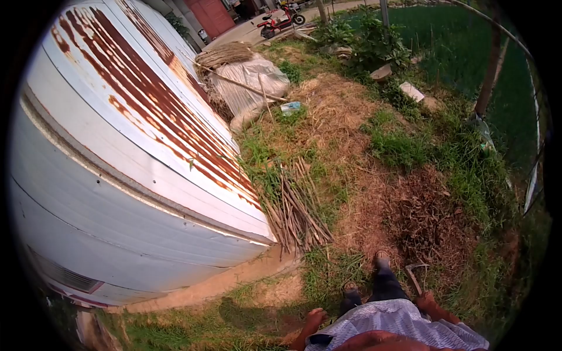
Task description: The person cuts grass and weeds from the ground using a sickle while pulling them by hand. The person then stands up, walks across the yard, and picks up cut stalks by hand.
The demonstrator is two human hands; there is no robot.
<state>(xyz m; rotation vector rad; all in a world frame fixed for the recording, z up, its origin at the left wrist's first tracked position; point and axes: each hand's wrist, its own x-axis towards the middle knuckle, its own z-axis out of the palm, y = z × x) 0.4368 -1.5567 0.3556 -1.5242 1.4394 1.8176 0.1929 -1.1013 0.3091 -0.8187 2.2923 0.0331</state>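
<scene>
My right hand (426, 302) is wrapped round the handle of a sickle (415, 281). Its short, bent blade points up and away from me, above grass and dry brown plant litter (430, 216). My left hand (316, 317) hangs at my other side with its fingers curled in, and nothing shows in it. Below it are grass and my shadow on the ground. Between the two hands are my patterned shirt, my dark trousers and my shoes (381, 257), one foot ahead of the other.
On the left stands a white metal-clad structure (146, 175) with rust streaks. A pile of sticks (295, 205) lies by its corner. Ahead, a straw-strewn path passes a plastic-covered heap (249, 82). A red scooter (281, 22) is parked far off. Posts and netting (533, 146) edge the right.
</scene>
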